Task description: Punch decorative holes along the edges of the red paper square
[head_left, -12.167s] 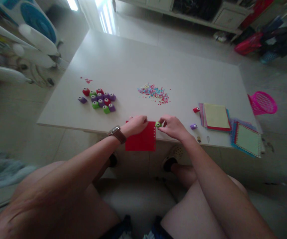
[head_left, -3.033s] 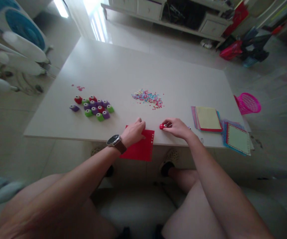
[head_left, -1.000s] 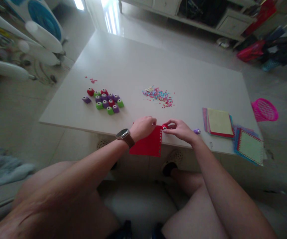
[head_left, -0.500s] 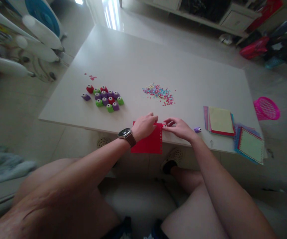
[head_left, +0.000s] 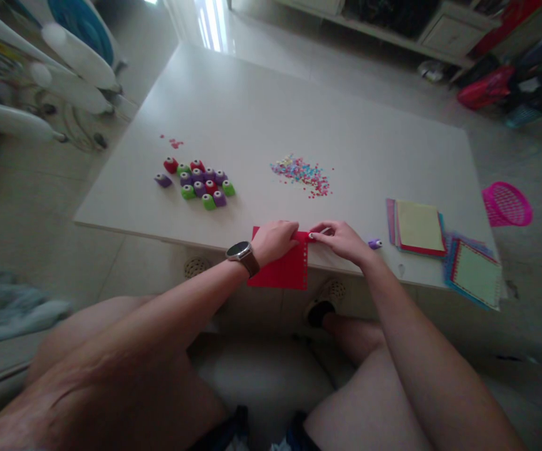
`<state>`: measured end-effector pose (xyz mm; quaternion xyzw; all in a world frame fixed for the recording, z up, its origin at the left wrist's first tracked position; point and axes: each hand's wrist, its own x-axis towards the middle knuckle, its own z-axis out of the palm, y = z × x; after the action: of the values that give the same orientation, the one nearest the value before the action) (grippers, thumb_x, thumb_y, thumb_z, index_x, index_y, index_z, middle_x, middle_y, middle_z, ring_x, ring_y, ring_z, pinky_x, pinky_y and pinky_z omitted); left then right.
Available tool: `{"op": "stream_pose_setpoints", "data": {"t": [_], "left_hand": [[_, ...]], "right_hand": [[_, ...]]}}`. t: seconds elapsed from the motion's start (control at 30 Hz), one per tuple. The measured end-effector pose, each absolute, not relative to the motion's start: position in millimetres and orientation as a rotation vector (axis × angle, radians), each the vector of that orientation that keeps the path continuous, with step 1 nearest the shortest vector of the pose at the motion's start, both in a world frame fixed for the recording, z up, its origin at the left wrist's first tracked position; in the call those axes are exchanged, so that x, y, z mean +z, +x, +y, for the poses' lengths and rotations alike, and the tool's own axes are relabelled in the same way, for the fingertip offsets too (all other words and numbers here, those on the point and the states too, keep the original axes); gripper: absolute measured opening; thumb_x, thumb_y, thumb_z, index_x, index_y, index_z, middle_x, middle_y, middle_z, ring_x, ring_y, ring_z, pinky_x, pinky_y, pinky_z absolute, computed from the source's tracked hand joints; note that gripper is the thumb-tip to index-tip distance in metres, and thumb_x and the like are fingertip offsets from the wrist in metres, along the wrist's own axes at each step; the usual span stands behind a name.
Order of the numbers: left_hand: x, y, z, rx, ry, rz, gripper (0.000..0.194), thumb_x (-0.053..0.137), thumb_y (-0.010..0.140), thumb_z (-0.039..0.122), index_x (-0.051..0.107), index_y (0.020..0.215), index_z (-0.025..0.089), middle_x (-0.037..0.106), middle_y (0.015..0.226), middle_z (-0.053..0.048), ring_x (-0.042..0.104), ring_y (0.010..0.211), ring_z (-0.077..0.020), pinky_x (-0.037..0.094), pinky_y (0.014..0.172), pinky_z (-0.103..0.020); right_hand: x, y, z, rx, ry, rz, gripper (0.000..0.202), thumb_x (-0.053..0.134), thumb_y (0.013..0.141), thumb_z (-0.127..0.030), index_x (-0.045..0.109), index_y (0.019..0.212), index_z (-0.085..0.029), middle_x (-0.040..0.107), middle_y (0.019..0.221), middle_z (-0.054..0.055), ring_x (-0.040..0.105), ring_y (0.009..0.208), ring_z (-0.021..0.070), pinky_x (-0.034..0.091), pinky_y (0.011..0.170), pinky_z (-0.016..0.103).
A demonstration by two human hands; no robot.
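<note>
A red sheet (head_left: pixel 277 270) with a row of small punched holes down its right side lies at the table's front edge and hangs partly over it. My left hand (head_left: pixel 277 241), with a watch on the wrist, has its fingers closed on the sheet's upper part. At the sheet's top right corner, my right hand (head_left: pixel 339 240) pinches a small punch (head_left: pixel 311 236), mostly hidden by the fingers; only its pale round top shows. A purple punch (head_left: pixel 375 243) lies just right of that hand.
Several red, green and purple punches (head_left: pixel 198 176) stand at the left of the white table (head_left: pixel 261 106). Confetti (head_left: pixel 301 173) lies mid-table. At the right are stacked coloured sheets (head_left: pixel 418 225), punched sheets (head_left: pixel 475 274) and a pink basket (head_left: pixel 508 203) beyond the edge.
The view has shifted slightly. My right fingers have closed in a little around the small punch at the sheet's corner. My left hand stays on the sheet.
</note>
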<state>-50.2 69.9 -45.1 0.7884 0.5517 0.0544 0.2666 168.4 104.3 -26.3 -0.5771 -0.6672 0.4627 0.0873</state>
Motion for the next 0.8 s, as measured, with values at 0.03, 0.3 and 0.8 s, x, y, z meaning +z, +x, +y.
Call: {"op": "stream_pose_setpoints", "data": {"t": [0.03, 0.3, 0.8], "left_hand": [[-45, -50, 70, 0.148, 2.127, 1.487, 0.014, 0.065, 0.101, 0.032, 0.072, 0.104, 0.02, 0.079, 0.107, -0.01, 0.072, 0.097, -0.0245, 0.048, 0.079, -0.032], [-49, -51, 73, 0.186, 2.119, 1.473, 0.011, 0.067, 0.098, 0.03, 0.072, 0.102, 0.021, 0.078, 0.101, -0.008, 0.072, 0.094, -0.0234, 0.047, 0.077, -0.031], [-49, -52, 75, 0.169, 2.124, 1.465, 0.013, 0.069, 0.097, 0.032, 0.073, 0.103, 0.02, 0.078, 0.101, -0.008, 0.07, 0.092, -0.023, 0.046, 0.076, -0.031]], "right_hand": [[-26, 168, 104, 1.37, -1.715, -1.994, 0.01, 0.074, 0.093, -0.022, 0.082, 0.097, -0.017, 0.082, 0.095, 0.008, 0.07, 0.085, 0.019, 0.054, 0.08, 0.029], [-30, 162, 105, 1.335, -1.704, -2.017, 0.011, 0.075, 0.094, -0.023, 0.082, 0.1, -0.017, 0.082, 0.103, 0.01, 0.072, 0.088, 0.0201, 0.057, 0.085, 0.032], [-41, 163, 107, 1.267, -1.648, -2.056, 0.009, 0.073, 0.097, -0.022, 0.08, 0.101, -0.018, 0.081, 0.107, 0.01, 0.073, 0.092, 0.0202, 0.057, 0.089, 0.033]]}}
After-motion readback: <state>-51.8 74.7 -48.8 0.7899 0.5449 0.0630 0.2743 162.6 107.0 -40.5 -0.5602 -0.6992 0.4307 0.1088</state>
